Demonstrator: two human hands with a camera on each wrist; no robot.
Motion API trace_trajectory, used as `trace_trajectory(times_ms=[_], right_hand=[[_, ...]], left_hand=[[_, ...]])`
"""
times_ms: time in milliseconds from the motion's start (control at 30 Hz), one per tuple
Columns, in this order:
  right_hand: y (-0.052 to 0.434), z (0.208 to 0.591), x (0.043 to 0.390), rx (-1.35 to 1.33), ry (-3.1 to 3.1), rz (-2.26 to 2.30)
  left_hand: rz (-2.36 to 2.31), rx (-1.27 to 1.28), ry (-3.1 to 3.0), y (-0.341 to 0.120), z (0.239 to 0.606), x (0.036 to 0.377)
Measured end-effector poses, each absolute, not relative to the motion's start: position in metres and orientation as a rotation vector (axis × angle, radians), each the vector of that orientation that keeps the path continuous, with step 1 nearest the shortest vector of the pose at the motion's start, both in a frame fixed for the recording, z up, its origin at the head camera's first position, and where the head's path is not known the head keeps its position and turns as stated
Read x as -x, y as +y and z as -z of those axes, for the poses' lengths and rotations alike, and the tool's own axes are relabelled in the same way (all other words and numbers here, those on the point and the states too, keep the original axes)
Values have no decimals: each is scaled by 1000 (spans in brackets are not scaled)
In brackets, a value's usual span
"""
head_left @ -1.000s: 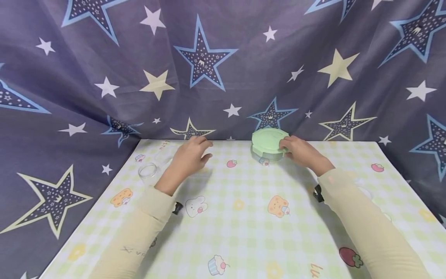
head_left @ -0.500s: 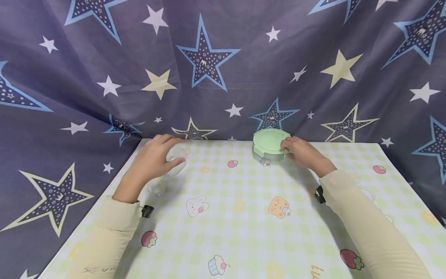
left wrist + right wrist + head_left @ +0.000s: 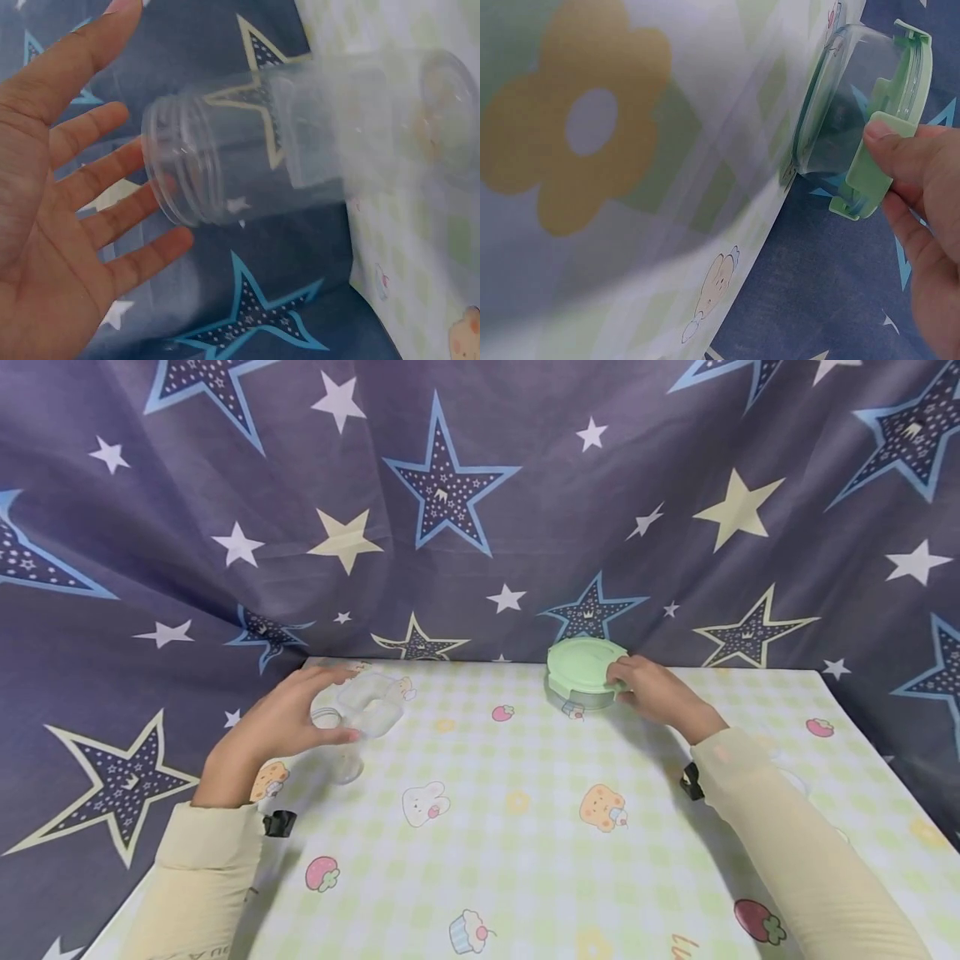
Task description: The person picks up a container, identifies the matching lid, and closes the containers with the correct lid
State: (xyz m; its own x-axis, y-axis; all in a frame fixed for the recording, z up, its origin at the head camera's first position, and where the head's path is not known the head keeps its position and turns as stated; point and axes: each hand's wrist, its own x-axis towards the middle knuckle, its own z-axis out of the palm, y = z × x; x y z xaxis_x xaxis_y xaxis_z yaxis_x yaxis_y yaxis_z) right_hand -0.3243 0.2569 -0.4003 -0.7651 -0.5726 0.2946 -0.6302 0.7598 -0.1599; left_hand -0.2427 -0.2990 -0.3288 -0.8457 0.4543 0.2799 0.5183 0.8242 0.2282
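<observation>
A clear jar [image 3: 347,766] with a ringed mouth stands on the table's left side. My left hand [image 3: 281,720] is beside it with thumb and fingers spread apart. In the left wrist view the open fingers [image 3: 154,266] lie near the mouth of the clear jar [image 3: 247,146]; whether they touch it I cannot tell. At the back edge sits a round glass food container [image 3: 585,697] with a light green lid [image 3: 587,662]. My right hand [image 3: 651,687] pinches the lid's side clip, and the right wrist view shows the thumb on that green clip [image 3: 874,161].
Behind the jar lies another clear container [image 3: 378,714], hard to make out against the cloth. A checked cloth [image 3: 480,852] with printed cartoons covers the table. A dark star-patterned curtain [image 3: 480,577] hangs right behind the back edge.
My left hand has moved left and toward me, away from over the clear containers to beside the jar. The right hand stays on the food container's lid.
</observation>
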Motion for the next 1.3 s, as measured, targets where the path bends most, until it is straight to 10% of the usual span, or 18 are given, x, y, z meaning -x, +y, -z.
trace_trajectory(times_ms=[1300], right_hand=[[253, 393, 325, -920, -2754, -363]], left_hand=[[1346, 597, -2876, -350, 386, 247]])
